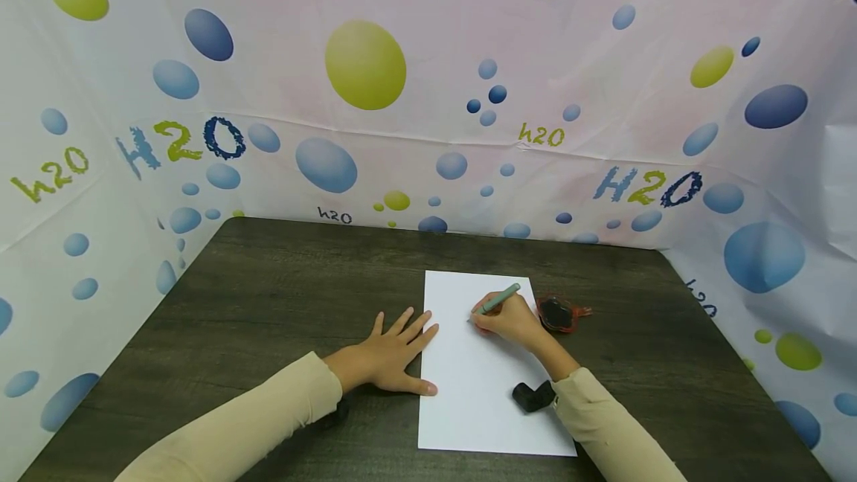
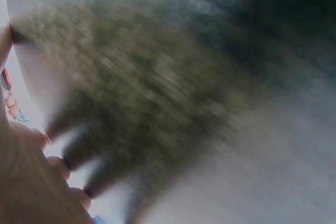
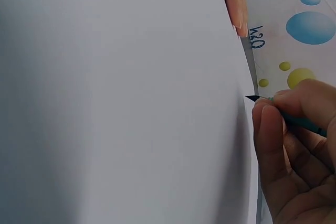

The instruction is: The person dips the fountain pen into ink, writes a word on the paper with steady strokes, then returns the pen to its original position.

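Observation:
A white sheet of paper (image 1: 469, 407) lies on the dark wooden table. My left hand (image 1: 391, 355) rests with spread fingers at the sheet's left edge, its fingertips on the paper. Between thumb and fingers, my right hand (image 1: 512, 318) pinches a green pen (image 1: 498, 299), tilted with its tip down at the upper part of the sheet. The right wrist view shows the pen's dark tip (image 3: 252, 98) at the paper, close to the fingertips. In the left wrist view only part of the left hand (image 2: 37, 177) shows, and much of the picture is blurred.
A dark object with a red rim (image 1: 559, 315) lies to the right of the sheet, beside my right hand; its kind is unclear. A small black device (image 1: 533, 396) sits under my right wrist, over the paper. A printed backdrop (image 1: 428, 95) stands behind the table (image 1: 301, 274).

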Action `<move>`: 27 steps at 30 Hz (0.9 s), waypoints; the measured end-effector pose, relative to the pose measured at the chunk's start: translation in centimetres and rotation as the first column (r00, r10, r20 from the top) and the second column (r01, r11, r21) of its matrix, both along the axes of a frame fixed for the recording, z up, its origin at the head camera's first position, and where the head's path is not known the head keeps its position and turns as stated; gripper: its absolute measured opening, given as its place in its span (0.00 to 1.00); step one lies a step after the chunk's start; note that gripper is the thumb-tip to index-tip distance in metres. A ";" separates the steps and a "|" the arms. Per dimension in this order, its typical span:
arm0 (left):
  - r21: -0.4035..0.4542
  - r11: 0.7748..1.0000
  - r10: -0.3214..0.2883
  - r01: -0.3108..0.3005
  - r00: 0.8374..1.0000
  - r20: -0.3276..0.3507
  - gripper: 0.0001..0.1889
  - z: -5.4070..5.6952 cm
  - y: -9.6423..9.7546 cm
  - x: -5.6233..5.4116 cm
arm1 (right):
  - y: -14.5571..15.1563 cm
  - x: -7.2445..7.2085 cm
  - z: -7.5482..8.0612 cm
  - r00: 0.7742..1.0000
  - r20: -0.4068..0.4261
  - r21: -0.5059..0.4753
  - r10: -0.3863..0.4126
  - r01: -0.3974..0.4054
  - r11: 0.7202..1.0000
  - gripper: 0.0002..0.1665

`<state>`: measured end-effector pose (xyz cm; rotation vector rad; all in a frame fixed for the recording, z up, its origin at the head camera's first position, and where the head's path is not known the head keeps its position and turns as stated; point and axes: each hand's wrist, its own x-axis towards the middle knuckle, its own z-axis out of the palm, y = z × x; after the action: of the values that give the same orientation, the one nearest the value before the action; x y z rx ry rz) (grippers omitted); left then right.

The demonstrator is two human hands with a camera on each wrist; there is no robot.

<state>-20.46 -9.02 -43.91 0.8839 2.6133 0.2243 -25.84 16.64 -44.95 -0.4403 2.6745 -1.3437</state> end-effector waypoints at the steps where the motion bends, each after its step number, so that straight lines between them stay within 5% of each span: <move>1: -0.002 1.000 0.000 0.000 1.000 -0.002 0.52 0.0 0.0 0.0 | 0.0 0.0 0.0 1.000 0.003 -0.001 0.002 -0.002 1.000 0.03; 27: -0.016 1.000 0.003 -0.004 1.000 -0.019 0.53 -0.4 0.1 -0.1 | -0.2 0.2 0.0 0.994 -0.090 0.036 0.070 -0.067 0.997 0.03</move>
<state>-20.55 -8.94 -44.32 0.8805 2.6308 0.1970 -25.67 16.42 -44.90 -0.5971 2.7228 -1.2883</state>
